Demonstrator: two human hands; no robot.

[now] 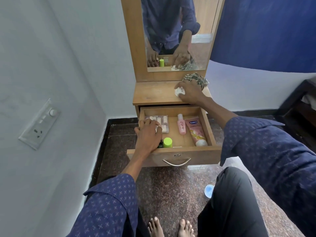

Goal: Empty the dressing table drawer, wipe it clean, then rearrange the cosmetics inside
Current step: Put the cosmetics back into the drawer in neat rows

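Note:
The wooden drawer (210,130) of the dressing table stands pulled out. Inside lie a clear makeup palette (162,121) at the back left, a small pink bottle (181,124), a pink Vaseline tube (196,131) on the right and a green-capped bottle (167,142) at the front. My left hand (147,134) reaches into the drawer's left side, fingers curled over the palette's near edge. My right hand (189,93) grips a small white round jar (178,92) on the tabletop (153,93). A striped cloth (196,79) lies bunched behind that hand.
A mirror (177,31) rises behind the tabletop. A white wall with a switch plate (40,124) is on the left, a blue curtain (266,31) on the right. A blue lid (209,189) lies on the speckled floor by my knee. Dark furniture (302,106) stands far right.

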